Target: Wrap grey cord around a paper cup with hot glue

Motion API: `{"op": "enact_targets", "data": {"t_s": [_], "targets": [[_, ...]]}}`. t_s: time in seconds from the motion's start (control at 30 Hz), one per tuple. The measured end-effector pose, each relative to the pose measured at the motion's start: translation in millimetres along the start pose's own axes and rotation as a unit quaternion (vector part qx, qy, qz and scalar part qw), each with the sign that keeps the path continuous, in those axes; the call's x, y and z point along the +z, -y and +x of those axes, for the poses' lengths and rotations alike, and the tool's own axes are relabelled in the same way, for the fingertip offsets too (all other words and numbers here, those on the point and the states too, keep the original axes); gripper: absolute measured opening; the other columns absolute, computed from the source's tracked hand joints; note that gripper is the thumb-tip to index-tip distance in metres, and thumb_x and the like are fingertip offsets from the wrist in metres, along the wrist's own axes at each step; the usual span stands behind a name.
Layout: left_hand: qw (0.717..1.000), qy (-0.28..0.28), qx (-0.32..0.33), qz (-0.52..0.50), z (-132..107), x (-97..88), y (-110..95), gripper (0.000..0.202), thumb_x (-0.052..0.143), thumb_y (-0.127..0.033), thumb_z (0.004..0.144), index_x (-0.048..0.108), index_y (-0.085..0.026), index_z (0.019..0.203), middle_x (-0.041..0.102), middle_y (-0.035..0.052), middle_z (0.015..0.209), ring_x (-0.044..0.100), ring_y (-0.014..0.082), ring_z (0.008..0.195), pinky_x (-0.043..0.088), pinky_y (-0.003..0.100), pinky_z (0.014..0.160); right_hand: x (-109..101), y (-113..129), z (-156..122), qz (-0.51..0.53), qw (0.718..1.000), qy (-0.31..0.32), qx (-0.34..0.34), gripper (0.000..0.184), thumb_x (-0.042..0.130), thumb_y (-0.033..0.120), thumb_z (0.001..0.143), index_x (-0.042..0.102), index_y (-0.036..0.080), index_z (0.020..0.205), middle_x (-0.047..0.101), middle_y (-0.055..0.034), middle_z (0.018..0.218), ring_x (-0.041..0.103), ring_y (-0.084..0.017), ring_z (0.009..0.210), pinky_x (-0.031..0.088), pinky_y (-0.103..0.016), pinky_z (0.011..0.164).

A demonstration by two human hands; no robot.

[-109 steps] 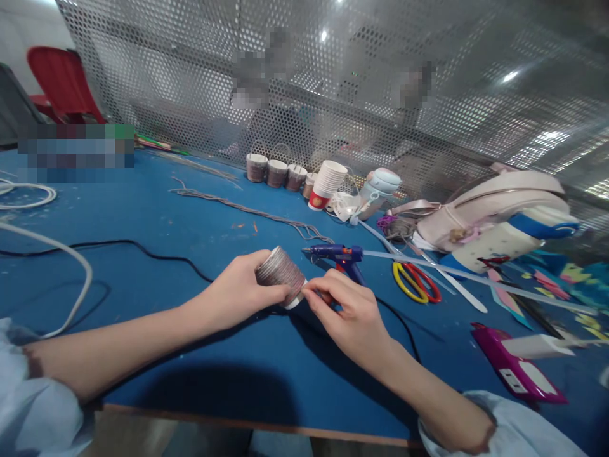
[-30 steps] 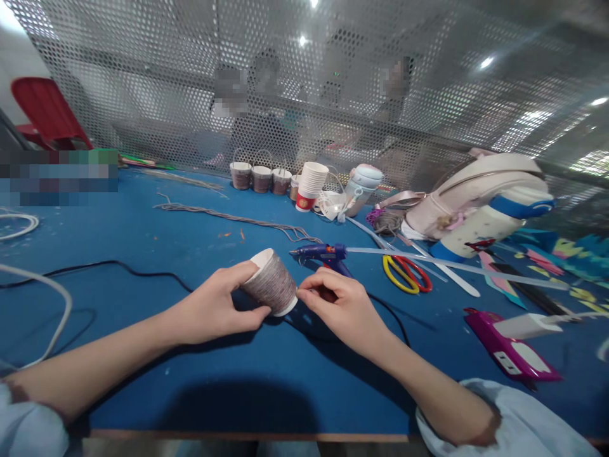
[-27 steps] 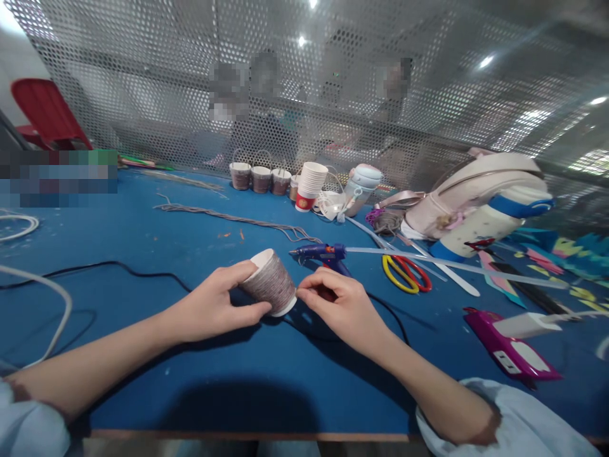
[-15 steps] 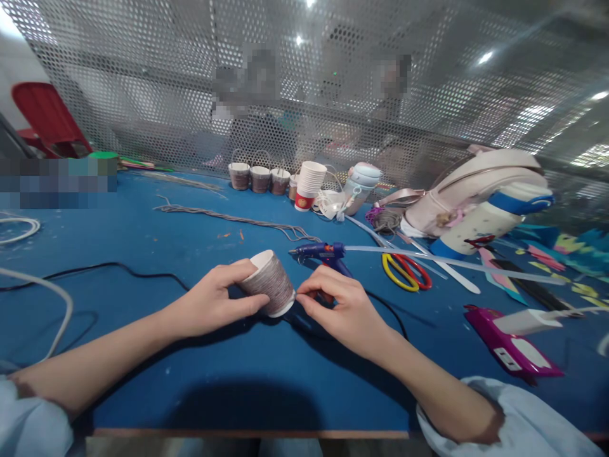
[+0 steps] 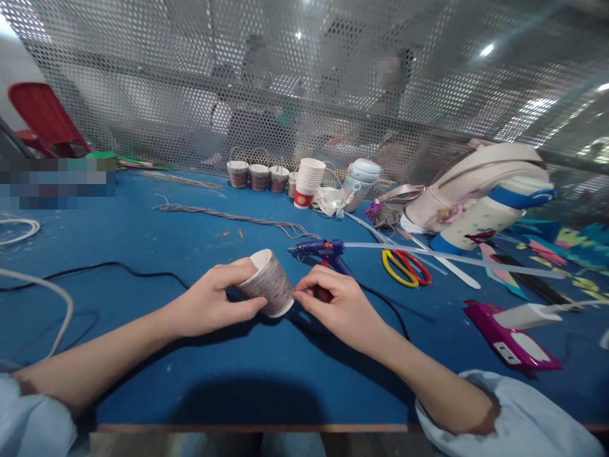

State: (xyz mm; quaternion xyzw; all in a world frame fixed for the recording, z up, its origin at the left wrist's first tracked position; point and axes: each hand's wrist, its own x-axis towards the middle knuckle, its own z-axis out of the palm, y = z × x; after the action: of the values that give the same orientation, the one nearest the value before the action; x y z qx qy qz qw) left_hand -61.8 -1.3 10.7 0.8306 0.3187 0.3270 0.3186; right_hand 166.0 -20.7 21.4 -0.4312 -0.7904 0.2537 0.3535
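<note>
My left hand is closed around a paper cup wrapped in grey-brown cord. The cup lies tilted, its white mouth toward the upper left and its base toward the lower right. At the base edge, the thumb and fingertips of my right hand are pinched together against the cord wrapping. What sits between those fingertips is too small to make out. Just beyond my right hand, a blue glue gun lies on its side with a long clear glue stick in its back.
Behind are a bundle of grey cord, several wrapped cups with handles and a paper cup stack. Rightward lie scissors, a bottle, a pink bag and a purple power strip. A black cable crosses the blue table.
Both hands and the cup stay almost in place. My right fingertips have moved slightly left, closer against the cup's base edge. The camera view has shifted slightly.
</note>
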Motion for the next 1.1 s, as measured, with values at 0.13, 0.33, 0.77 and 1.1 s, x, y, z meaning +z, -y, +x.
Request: {"op": "enact_targets", "data": {"t_s": [0.13, 0.33, 0.77, 1.1], "targets": [[1.000, -0.001, 0.004, -0.001, 0.1, -1.3, -0.3, 0.010, 0.058, -0.023, 0.082, 0.062, -0.016, 0.077, 0.062, 0.0032, 0.078, 0.056, 0.0160, 0.076, 0.046, 0.028, 0.072, 0.6, -0.7, 1.0, 0.036, 0.998, 0.011, 0.045, 0.008, 0.063, 0.018, 0.080, 0.065, 0.017, 0.073, 0.055, 0.0015, 0.069, 0.047, -0.009, 0.059, 0.038, -0.022, 0.052], [1.000, 0.007, 0.016, -0.017, -0.7, -3.7, 2.9, 0.010, 0.059, -0.022, 0.080, 0.062, -0.017, 0.073, 0.062, 0.0034, 0.075, 0.055, 0.0173, 0.077, 0.046, 0.030, 0.074, 1.0, -13.0, 4.5, 0.190, 0.965, 0.093, 0.152, 0.022, 0.062, 0.020, 0.077, 0.060, 0.016, 0.098, 0.049, 0.0056, 0.062, 0.043, -0.009, 0.055, 0.036, -0.021, 0.049], [0.993, -0.081, -0.087, 0.011, 6.7, 4.0, 2.6, 0.027, 0.054, -0.020, 0.077, 0.058, -0.019, 0.103, 0.065, 0.0044, 0.098, 0.060, 0.0185, 0.089, 0.051, 0.032, 0.080, 10.8, -14.5, -0.5, 0.017, 0.997, 0.004, 0.071, 0.033, 0.061, 0.019, 0.079, 0.056, 0.016, 0.111, 0.051, 0.0043, 0.067, 0.050, -0.012, 0.059, 0.043, -0.026, 0.056], [0.987, -0.054, -0.152, -0.005, 6.9, 10.3, -5.2, 0.022, 0.062, -0.032, 0.074, 0.062, -0.016, 0.090, 0.065, 0.0003, 0.079, 0.059, 0.0160, 0.069, 0.049, 0.027, 0.065, 15.9, -11.0, -0.4, -0.057, 0.998, 0.007, 0.034, 0.026, 0.062, 0.013, 0.077, 0.056, 0.017, 0.102, 0.061, -0.0022, 0.085, 0.054, -0.012, 0.063, 0.046, -0.027, 0.060]]}}
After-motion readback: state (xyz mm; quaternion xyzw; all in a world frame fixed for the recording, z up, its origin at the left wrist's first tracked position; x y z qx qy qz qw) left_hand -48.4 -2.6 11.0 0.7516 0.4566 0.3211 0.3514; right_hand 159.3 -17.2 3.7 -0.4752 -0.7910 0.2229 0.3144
